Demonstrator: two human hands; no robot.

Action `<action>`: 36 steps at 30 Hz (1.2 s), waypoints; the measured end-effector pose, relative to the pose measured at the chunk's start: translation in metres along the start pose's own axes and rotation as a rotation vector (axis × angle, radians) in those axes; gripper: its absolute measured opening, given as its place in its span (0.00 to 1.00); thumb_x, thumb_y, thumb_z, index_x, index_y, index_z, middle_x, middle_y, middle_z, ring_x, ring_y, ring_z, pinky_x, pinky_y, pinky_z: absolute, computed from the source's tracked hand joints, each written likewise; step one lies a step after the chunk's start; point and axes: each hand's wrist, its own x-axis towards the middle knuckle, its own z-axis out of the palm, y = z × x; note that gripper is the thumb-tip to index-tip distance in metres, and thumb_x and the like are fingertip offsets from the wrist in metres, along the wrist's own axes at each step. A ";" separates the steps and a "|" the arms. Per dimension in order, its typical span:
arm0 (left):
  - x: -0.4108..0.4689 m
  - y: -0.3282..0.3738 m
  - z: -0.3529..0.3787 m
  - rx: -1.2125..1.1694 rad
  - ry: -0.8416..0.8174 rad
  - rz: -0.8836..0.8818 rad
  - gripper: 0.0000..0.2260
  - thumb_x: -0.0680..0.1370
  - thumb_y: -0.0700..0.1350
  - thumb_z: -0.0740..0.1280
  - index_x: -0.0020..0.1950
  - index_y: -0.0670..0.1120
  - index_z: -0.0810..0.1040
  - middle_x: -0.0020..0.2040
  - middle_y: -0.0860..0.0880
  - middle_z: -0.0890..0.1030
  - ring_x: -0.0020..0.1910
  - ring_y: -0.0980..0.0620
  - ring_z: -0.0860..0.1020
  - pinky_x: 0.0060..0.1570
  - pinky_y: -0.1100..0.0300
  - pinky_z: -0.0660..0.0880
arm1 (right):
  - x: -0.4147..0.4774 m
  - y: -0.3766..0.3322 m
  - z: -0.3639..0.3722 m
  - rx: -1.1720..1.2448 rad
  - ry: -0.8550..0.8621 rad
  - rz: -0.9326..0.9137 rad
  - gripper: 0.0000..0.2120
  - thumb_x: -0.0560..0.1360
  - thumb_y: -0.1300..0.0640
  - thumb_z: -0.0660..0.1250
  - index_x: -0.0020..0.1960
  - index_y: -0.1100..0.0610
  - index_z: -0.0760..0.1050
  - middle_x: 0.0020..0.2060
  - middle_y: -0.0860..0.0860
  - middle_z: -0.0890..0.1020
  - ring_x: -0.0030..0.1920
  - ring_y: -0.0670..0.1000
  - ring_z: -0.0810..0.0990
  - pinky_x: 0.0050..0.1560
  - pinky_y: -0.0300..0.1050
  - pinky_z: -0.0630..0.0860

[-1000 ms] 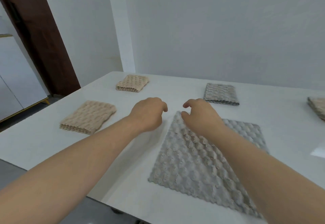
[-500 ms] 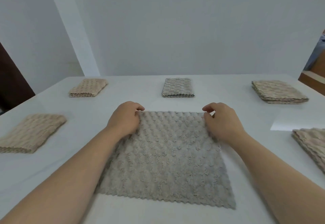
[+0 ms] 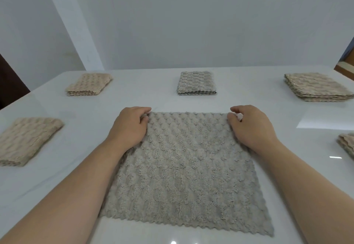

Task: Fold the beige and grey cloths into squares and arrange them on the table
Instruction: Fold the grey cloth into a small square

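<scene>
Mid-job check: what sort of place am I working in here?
Probably a plain indoor workroom: a glossy white table, bare white walls, a dark door at far left. Folded cloths lie spaced around the open grey cloth.

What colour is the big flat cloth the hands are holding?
The flat cloth is grey with a bumpy tufted pattern; head view.

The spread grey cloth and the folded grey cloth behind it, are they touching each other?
Apart. The head view shows a strip of white table between the spread grey cloth and the folded grey cloth.
</scene>
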 end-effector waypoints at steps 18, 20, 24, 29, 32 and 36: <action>0.003 -0.009 0.005 0.149 -0.091 -0.029 0.16 0.84 0.48 0.61 0.68 0.44 0.79 0.65 0.46 0.80 0.67 0.41 0.73 0.68 0.45 0.70 | -0.005 -0.001 0.003 -0.180 -0.100 -0.055 0.22 0.83 0.43 0.57 0.70 0.53 0.76 0.70 0.53 0.73 0.70 0.59 0.69 0.69 0.50 0.66; 0.001 -0.006 0.004 0.124 -0.073 -0.029 0.14 0.83 0.48 0.62 0.65 0.45 0.80 0.62 0.46 0.82 0.65 0.42 0.75 0.65 0.45 0.72 | -0.005 -0.001 0.002 -0.178 -0.099 -0.057 0.22 0.82 0.43 0.58 0.71 0.52 0.75 0.69 0.53 0.74 0.69 0.59 0.70 0.68 0.50 0.67; -0.002 0.000 0.001 0.065 -0.028 -0.044 0.11 0.81 0.45 0.65 0.61 0.45 0.81 0.59 0.46 0.81 0.62 0.44 0.75 0.64 0.46 0.73 | -0.007 -0.001 0.001 -0.150 -0.085 -0.068 0.19 0.81 0.43 0.61 0.67 0.52 0.75 0.65 0.54 0.76 0.66 0.59 0.72 0.65 0.51 0.69; -0.006 0.008 -0.002 -0.044 0.023 -0.054 0.06 0.79 0.42 0.68 0.55 0.50 0.80 0.49 0.54 0.81 0.47 0.54 0.78 0.45 0.59 0.73 | -0.010 -0.003 -0.002 -0.007 -0.043 -0.118 0.09 0.78 0.48 0.67 0.56 0.49 0.76 0.55 0.49 0.77 0.57 0.53 0.76 0.55 0.49 0.73; -0.008 0.016 -0.005 -0.079 0.059 -0.074 0.07 0.77 0.40 0.67 0.49 0.52 0.79 0.44 0.55 0.81 0.41 0.60 0.76 0.37 0.64 0.68 | -0.012 -0.004 -0.007 0.073 -0.007 -0.127 0.06 0.76 0.51 0.69 0.51 0.48 0.75 0.49 0.48 0.79 0.52 0.53 0.77 0.50 0.47 0.71; -0.010 0.024 -0.011 -0.154 0.082 -0.122 0.08 0.75 0.40 0.70 0.45 0.53 0.80 0.42 0.58 0.81 0.36 0.59 0.76 0.34 0.66 0.67 | -0.016 -0.008 -0.018 0.116 0.045 -0.092 0.06 0.75 0.53 0.70 0.46 0.49 0.73 0.45 0.47 0.81 0.46 0.54 0.77 0.45 0.49 0.73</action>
